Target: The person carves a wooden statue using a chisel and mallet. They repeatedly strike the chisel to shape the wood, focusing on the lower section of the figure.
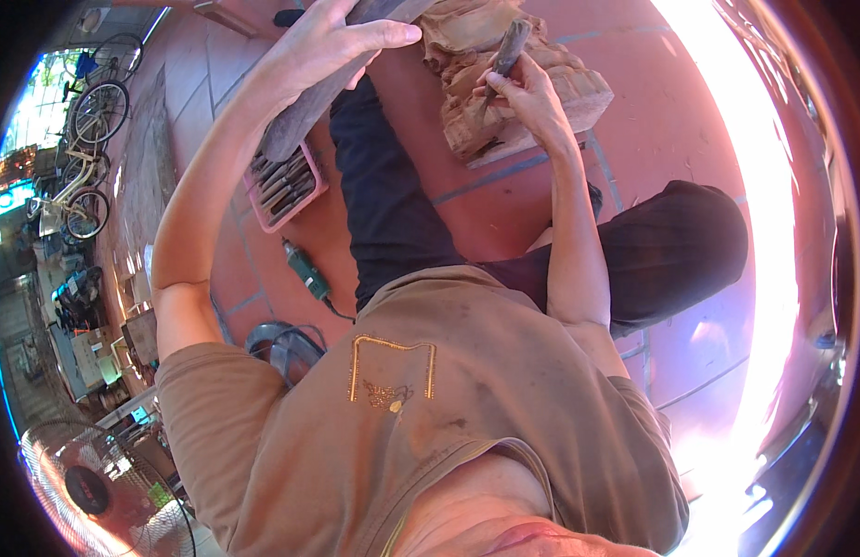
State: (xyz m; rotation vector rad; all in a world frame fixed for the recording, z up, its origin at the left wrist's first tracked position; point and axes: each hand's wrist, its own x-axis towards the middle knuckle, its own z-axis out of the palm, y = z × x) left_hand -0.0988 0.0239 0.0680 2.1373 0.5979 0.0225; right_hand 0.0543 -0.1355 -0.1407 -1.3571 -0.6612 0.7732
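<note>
My right hand (532, 100) is closed around a chisel (510, 53) with a dark, worn wooden handle. Its blade end points down at a carved wooden block (579, 93), which has wavy relief on top and lies on the floor in front of me. My left hand (323, 51) is raised to the left of the block. It grips a long grey wooden club (305, 121) that slants from lower left to upper right; my thumb reaches over toward the block, and part of the club is hidden behind the hand.
Left of my leg, a pink tray (280, 223) holds several carving tools (286, 181). A green corded power tool (306, 270) lies nearer, close to a dark sandal-like object (286, 348). Bicycles (100, 111) stand far left; a fan (86, 489) is at lower left. Strong sunlight falls at right.
</note>
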